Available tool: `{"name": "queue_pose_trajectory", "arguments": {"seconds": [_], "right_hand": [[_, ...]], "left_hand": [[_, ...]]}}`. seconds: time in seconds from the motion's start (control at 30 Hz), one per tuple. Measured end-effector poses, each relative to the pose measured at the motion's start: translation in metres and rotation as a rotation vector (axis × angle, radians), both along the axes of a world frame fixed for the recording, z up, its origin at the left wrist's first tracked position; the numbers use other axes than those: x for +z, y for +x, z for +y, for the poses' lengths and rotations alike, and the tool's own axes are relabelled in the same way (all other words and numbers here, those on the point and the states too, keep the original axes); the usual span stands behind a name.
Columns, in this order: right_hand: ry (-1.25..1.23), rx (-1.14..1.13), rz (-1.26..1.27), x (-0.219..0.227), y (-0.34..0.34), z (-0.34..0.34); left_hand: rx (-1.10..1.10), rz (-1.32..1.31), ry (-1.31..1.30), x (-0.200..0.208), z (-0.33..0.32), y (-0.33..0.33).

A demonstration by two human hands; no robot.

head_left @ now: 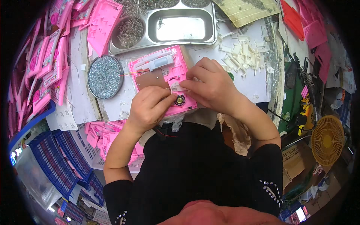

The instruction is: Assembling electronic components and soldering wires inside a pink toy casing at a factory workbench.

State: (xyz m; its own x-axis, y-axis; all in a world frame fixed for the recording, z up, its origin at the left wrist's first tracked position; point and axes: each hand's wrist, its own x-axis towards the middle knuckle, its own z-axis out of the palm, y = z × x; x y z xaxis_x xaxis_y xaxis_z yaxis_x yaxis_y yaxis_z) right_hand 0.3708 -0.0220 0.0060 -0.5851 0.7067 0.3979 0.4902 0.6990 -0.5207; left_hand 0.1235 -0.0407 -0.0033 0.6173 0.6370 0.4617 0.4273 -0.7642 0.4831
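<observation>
A pink plastic housing (186,101) lies on the worktable in front of me. Inside it sit a brown circuit board (153,80), a white cylindrical part (161,63) with thin wires, and a small round speaker (180,99). My right hand (212,85) is closed over the housing's right side, its fingertips pinching a small white plastic piece (178,87). My left hand (150,107) is closed too, its fingertips by the board's lower corner and close to the white piece. What the left fingers hold, if anything, is hidden.
A round dish of small screws (105,77) stands left of the housing. Behind is a metal compartment tray (152,43) with more small parts. White plastic pieces (243,54) are heaped at right. Pink housings (47,63) pile up at far left; a yellow fan (327,140) stands right.
</observation>
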Motion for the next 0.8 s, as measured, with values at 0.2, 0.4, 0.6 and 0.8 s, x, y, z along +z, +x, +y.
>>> {"name": "queue_pose_trajectory", "arguments": {"seconds": [0.2,0.4,0.6,0.8], "right_hand": [[-0.143,0.068,0.224,-0.026,0.007,0.009],[-0.153,0.092,0.219,-0.033,-0.007,0.007],[-0.13,0.013,0.058,-0.024,-0.012,-0.001],[-0.055,-0.074,0.114,-0.017,-0.004,-0.015]], "left_hand": [[-0.012,0.032,0.003,0.001,-0.001,-0.01],[-0.028,-0.023,-0.12,-0.008,-0.008,-0.012],[-0.062,-0.03,-0.15,-0.009,-0.004,-0.018],[-0.104,-0.039,-0.155,-0.008,0.003,-0.021]]}}
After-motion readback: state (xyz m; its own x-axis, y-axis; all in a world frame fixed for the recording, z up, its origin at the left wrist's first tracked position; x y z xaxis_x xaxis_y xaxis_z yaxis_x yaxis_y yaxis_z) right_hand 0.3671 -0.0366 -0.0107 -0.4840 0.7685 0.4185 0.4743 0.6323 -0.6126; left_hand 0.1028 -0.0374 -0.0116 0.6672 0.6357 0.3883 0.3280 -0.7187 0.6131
